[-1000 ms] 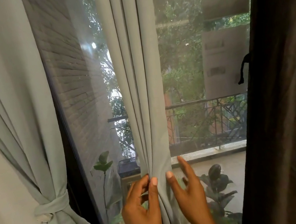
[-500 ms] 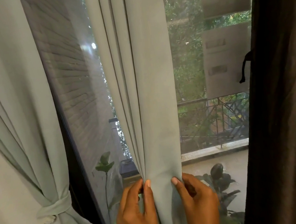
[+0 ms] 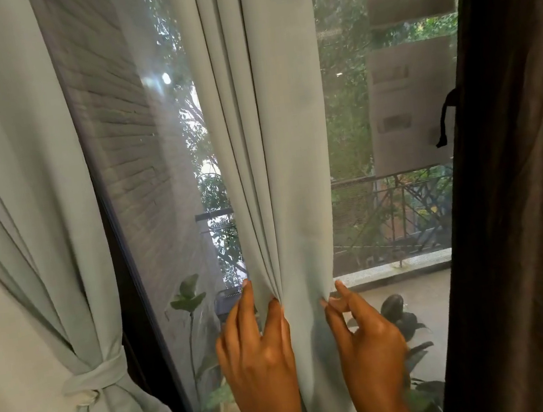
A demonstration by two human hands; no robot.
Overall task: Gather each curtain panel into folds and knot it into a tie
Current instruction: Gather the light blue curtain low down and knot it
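Note:
A pale grey-green curtain panel (image 3: 274, 136) hangs in the middle of the window. My left hand (image 3: 258, 356) pinches several narrow folds at the panel's left side. My right hand (image 3: 366, 331) grips the panel's right edge between thumb and fingers, and a flat width of cloth stretches between the two hands. At the far left, a second pale curtain panel (image 3: 21, 204) is gathered and bound by a knotted tie (image 3: 93, 381). A dark brown curtain (image 3: 522, 207) hangs loose on the right.
Behind the curtains is a glass window with a dark frame (image 3: 136, 292). Outside I see a brick wall (image 3: 121, 122), a balcony railing (image 3: 396, 217), potted plants (image 3: 406, 319) and trees.
My right hand has gone from touching the cloth with spread fingers to gripping the panel's right edge. The hands have moved apart, spreading a wider flat section between them.

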